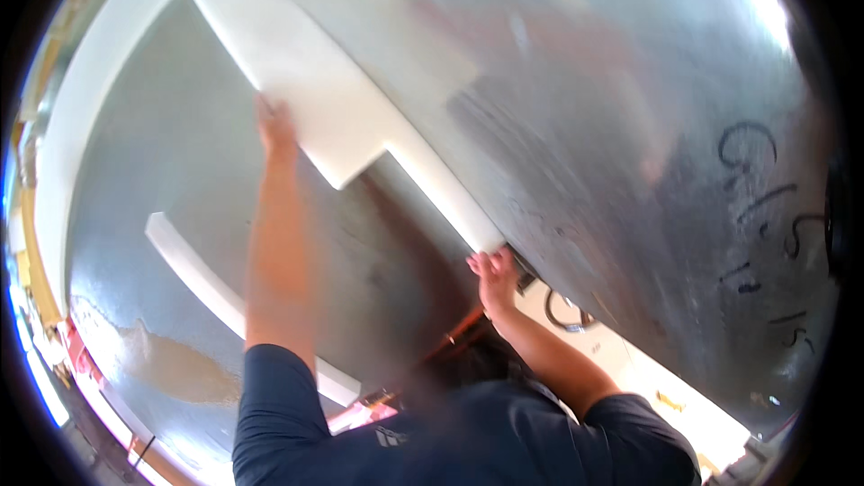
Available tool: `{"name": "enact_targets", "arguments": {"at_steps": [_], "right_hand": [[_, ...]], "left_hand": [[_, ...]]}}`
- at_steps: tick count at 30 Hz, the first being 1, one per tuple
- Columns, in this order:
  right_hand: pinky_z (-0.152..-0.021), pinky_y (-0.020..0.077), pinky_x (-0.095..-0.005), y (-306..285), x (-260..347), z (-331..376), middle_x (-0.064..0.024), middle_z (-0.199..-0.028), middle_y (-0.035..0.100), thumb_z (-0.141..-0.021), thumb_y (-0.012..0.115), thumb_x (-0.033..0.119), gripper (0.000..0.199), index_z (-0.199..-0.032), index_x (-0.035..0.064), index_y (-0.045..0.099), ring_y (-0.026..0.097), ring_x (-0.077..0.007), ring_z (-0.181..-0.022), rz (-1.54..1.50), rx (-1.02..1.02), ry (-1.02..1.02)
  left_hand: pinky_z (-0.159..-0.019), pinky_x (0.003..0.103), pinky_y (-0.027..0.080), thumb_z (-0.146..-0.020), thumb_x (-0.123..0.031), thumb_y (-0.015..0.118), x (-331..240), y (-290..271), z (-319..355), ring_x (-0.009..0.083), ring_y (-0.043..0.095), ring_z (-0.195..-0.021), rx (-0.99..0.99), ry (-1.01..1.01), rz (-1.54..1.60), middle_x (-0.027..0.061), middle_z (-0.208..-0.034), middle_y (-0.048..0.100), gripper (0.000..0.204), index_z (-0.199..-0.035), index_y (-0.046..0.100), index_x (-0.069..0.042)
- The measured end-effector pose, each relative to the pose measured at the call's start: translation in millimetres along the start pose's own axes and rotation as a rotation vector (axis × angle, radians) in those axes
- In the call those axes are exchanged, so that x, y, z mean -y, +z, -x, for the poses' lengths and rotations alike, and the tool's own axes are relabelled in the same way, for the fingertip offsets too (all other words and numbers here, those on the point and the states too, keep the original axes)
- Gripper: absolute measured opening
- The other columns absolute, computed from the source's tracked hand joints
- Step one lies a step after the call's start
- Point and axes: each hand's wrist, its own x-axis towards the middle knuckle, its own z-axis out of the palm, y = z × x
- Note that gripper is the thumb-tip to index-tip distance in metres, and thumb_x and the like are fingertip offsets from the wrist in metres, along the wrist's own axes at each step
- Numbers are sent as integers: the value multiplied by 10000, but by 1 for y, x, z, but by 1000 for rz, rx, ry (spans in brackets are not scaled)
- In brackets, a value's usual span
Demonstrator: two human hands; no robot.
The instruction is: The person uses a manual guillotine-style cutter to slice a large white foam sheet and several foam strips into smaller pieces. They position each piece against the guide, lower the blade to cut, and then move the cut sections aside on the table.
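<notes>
- Pressing a white foam piece (333, 99) flat against a big sheet-metal surface (630, 126) is the work both hands are doing right now.
- The left hand (274, 126) is reaching up with its fingers laid out and pushing on the foam's lower-left edge; the fingers are looking flattened rather than curled, though motion blur is hiding whether they are spread or close together.
- The right hand (493, 274) is gripping the foam's narrow lower end, its fingers (481, 263) curled and closed around that tip, just where the foam is meeting the metal's edge.
- The foam is running diagonally from beyond the left fingertips down to the right fingers, stepping from a wide part near the left hand to a thin strip ending in the right hand.
- Judging from this, the left palm is best kept flat, so pressure is spreading over the wide part instead of denting it.
- The right fingers are likely steering the alignment, so easing the strip along the metal's edge before pressing hard is probably wiser than forcing it.
- A second foam strip (216, 292) is lying below the left forearm, well apart from both hands, and a long one (81, 117) is curving far to the left of the left fingers.
- Dark cable (562, 310) is looping just right of the right fingers, so they are needing care not to snag it.
</notes>
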Motion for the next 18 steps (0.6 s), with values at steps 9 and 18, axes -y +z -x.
{"name": "enact_targets", "arguments": {"at_steps": [9, 18], "right_hand": [[-1048, 486, -410, 26, 38, 31, -164, -1355, 586, -898, 677, 163, 473, -1325, 6, 549, 569, -322, -1259, 757, 421, -700], [-1200, 330, -449, 32, 37, -2, -171, -1534, 425, -889, 640, 158, 620, -1449, -11, 434, 359, -343, -1462, 913, 442, -762]], "left_hand": [[-1104, 334, 400, -1000, -134, 598, 2, -12, -5, 233, 492, -1339, 41, -51, 13, 165, -1521, 452, 682, -1566, 251, 20], [-1184, 359, 318, -997, -75, 571, -7, 1, 12, 259, 387, -1451, 223, -93, 155, 168, -1623, 323, 722, -1590, 171, 21]]}}
